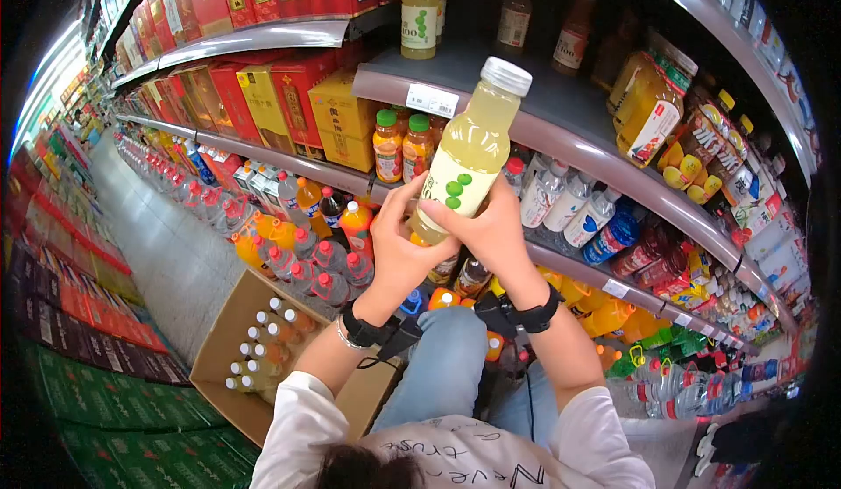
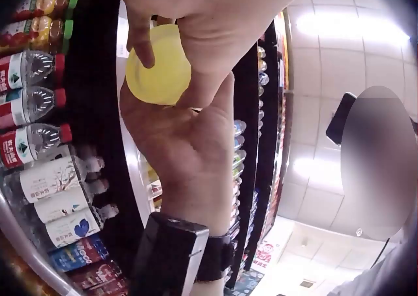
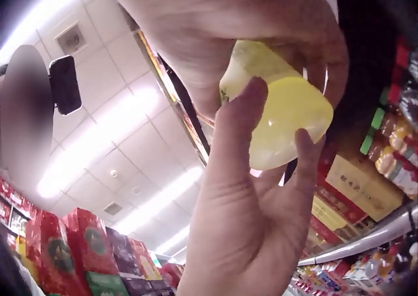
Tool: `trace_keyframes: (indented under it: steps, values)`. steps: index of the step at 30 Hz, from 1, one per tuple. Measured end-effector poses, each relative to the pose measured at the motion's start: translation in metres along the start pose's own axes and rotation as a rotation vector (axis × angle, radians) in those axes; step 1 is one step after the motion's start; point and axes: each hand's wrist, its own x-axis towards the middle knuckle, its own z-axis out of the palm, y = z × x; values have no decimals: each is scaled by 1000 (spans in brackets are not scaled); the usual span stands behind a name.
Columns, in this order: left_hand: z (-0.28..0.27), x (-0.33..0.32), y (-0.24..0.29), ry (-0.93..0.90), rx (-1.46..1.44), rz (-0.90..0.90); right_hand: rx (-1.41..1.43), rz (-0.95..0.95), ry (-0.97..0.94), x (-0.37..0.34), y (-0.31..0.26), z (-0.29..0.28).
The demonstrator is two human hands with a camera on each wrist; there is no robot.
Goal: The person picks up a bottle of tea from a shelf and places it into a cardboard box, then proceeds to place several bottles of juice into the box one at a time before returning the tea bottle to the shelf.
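Gripping yellow bottle (image 1: pixel 474 152), left hand (image 1: pixel 405 251) and right hand (image 1: pixel 492 233) curled

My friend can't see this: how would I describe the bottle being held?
Find the dark shelf, then the person's left grip and right grip before it. Between them is a tilted bottle of pale yellow drink with a white cap and green fruits on its label. A lookalike bottle stands upright on the shelf; only this one is held.
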Motion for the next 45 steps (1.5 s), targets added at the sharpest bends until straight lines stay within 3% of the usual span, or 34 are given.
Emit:
trace_keyframes:
  steps: [8,12,20,28,38,45]
  values:
    - [-3,67,0,75,-390,-20,-196,-155,-91,107,-14,12]
    - [-19,87,-25,83,-90,0,-356,-193,15,179,-13,24]
    - [-53,68,-49,87,-60,-78,-363,-87,132,263,5,39]
    - [-89,49,-65,119,9,-140,-278,28,154,280,34,42]
    - [-101,34,-71,142,16,-186,-407,28,95,275,42,42]
    - [-149,-13,-89,215,87,-290,-367,-25,41,274,58,37]
